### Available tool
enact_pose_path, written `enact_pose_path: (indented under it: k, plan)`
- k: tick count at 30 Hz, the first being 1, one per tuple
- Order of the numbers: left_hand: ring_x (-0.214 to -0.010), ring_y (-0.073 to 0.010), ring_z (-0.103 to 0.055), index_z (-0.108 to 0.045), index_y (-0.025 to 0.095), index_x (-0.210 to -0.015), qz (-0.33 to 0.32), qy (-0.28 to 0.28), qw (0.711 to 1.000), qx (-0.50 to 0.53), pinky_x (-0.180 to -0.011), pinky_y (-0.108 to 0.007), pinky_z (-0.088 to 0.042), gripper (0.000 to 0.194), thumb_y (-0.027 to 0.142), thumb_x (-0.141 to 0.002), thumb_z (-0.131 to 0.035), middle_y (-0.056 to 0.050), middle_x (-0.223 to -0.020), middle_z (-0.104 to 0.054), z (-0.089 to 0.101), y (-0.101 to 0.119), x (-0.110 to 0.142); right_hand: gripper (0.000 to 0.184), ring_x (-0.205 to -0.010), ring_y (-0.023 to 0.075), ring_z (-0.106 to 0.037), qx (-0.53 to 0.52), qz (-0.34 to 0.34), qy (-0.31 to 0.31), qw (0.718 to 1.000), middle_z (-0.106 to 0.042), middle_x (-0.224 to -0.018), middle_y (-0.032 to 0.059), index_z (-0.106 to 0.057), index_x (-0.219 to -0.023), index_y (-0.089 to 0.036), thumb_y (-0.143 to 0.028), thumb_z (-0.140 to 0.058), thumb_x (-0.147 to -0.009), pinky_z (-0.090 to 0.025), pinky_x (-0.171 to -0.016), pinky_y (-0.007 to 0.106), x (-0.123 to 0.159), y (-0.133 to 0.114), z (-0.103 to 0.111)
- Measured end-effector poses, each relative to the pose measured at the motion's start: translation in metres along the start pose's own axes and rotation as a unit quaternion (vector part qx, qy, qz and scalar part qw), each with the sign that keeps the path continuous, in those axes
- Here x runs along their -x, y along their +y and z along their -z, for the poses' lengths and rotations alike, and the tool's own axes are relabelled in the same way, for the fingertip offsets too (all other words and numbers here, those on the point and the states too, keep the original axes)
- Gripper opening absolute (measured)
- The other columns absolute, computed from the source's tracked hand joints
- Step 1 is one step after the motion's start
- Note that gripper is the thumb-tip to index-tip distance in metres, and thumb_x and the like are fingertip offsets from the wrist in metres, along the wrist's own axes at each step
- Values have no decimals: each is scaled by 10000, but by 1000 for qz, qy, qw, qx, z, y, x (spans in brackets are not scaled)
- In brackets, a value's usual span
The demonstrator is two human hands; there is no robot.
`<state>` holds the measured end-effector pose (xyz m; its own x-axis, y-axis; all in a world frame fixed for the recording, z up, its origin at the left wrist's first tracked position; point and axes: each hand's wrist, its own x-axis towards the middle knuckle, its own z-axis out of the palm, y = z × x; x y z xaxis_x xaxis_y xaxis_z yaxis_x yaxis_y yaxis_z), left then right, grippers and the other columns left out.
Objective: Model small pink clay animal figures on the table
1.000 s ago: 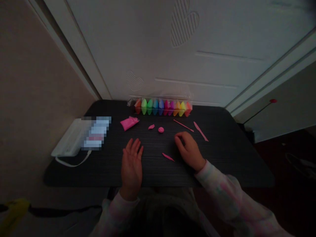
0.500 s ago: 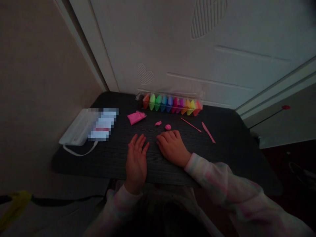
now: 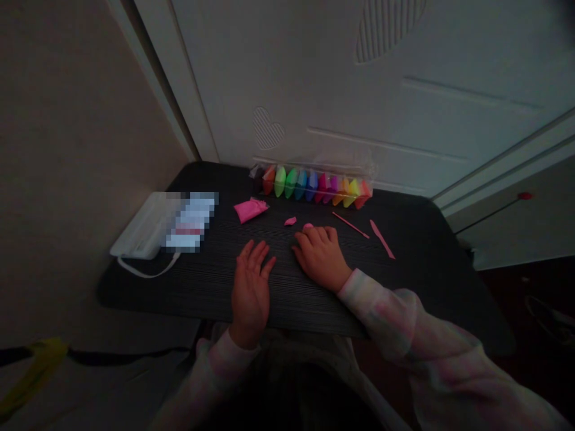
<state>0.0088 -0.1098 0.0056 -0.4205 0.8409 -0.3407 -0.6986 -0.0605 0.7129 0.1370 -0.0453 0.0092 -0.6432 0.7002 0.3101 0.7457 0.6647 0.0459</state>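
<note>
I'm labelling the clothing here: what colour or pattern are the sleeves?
Blurry pale pink, white and bluish patches on the sleeves; head view.

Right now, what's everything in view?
Table: one, black, centre
Panel: one, white, behind table
Packets: several, multicoloured, far edge
Scrap: one, pink, centre
Pouch: one, pink, left of scrap
Lump: one, pink, beside scrap
Knife: one, pink, table's right
Stick: one, pink, beside knife
Box: one, white, left
Cable: one, white, left
Blurred screen: one, pale, beside box
Rod: one, red-tipped, far right
Strip: one, yellow, lower left
Left hand: one, bare, near edge
Right hand: one, bare, by lump
</note>
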Motion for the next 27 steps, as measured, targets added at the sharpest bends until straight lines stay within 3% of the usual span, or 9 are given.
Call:
enact_pose_path:
  k: [4, 9, 14, 19, 23, 27]
  plan:
    - [-1151, -210, -494, -546, 213, -1054, 2, 0, 1000, -5, -941, -379, -410, 383, 482, -836, -383, -107, -1169, -576, 0, 0, 0, 242, -901, 221, -473, -32, 34, -5, 999, -593, -983, 94, -545, -1024, -168, -287, -378, -895, -273, -803, 396, 2, -5, 0]
    - [-1147, -210, -495, -543, 212, -1063, -2, -4, 1000, -8, -939, -380, -410, 396, 490, -834, -377, -108, -1160, -581, 1, 0, 0, 258, -910, 240, -471, -4, -18, 8, 1000, -582, -1018, 129, -549, -1025, -139, -284, -382, -891, -270, -805, 410, 1, 1, -1]
    - [-1129, -207, -506, -553, 212, -1039, 2, 0, 1000, -2, -928, -373, -417, 375, 480, -831, -395, -105, -1151, -581, 0, 0, -1, 261, -906, 226, -475, -25, 27, 6, 999, -595, -982, 99, -553, -1007, -163, -312, -369, -897, -268, -808, 399, 1, -1, -1]
    - [-1129, -208, -505, -554, 212, -1035, 0, -3, 1000, -2, -931, -377, -413, 373, 478, -836, -383, -106, -1149, -580, 0, 0, -1, 260, -884, 233, -478, -13, -14, 9, 1000, -592, -986, 121, -565, -973, -143, -308, -382, -889, -268, -802, 404, 2, -1, -1]
    - [-1139, -217, -498, -545, 212, -1051, 1, -1, 1000, -9, -932, -388, -413, 388, 487, -833, -380, -111, -1162, -575, 0, 0, -1, 260, -882, 223, -482, -39, 32, 5, 999, -603, -969, 100, -561, -978, -157, -320, -377, -891, -273, -802, 395, 4, -2, 0]
    - [-1133, -215, -501, -555, 206, -1034, -1, -1, 1000, -2, -927, -377, -418, 382, 485, -834, -386, -110, -1161, -574, -1, 0, -1, 269, -867, 232, -480, -9, -3, 11, 1000, -598, -959, 124, -570, -949, -141, -314, -373, -889, -270, -789, 400, 2, 1, -1]
